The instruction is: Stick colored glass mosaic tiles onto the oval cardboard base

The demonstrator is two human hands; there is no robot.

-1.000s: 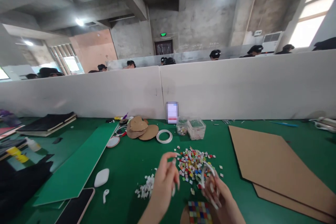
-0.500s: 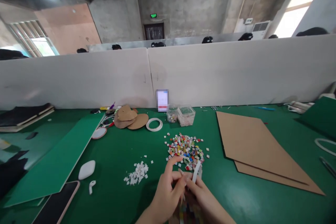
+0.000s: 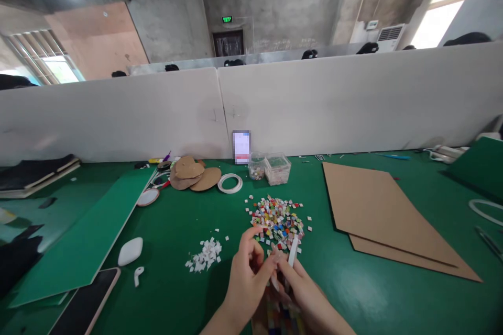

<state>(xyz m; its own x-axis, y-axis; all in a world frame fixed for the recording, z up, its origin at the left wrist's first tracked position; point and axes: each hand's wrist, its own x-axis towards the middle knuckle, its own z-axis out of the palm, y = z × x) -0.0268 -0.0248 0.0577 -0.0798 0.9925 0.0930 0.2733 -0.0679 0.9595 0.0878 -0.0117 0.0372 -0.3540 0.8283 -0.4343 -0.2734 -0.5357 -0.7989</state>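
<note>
A slim white strip (image 3: 293, 251) is pinched in the right hand (image 3: 304, 293); left hand (image 3: 245, 282) fingertips pressed against it, beside glossy square tiles (image 3: 277, 220). Little has shifted.

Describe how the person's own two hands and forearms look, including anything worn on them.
Both are bare: the left hand and right hand wear no gloves, and no rings, watch or bracelet show. The forearms rising from the bottom edge carry no sleeves as far as the picture reaches. The fingers are slender; the fingernails look long and pale, though blur hides finer detail.
</note>
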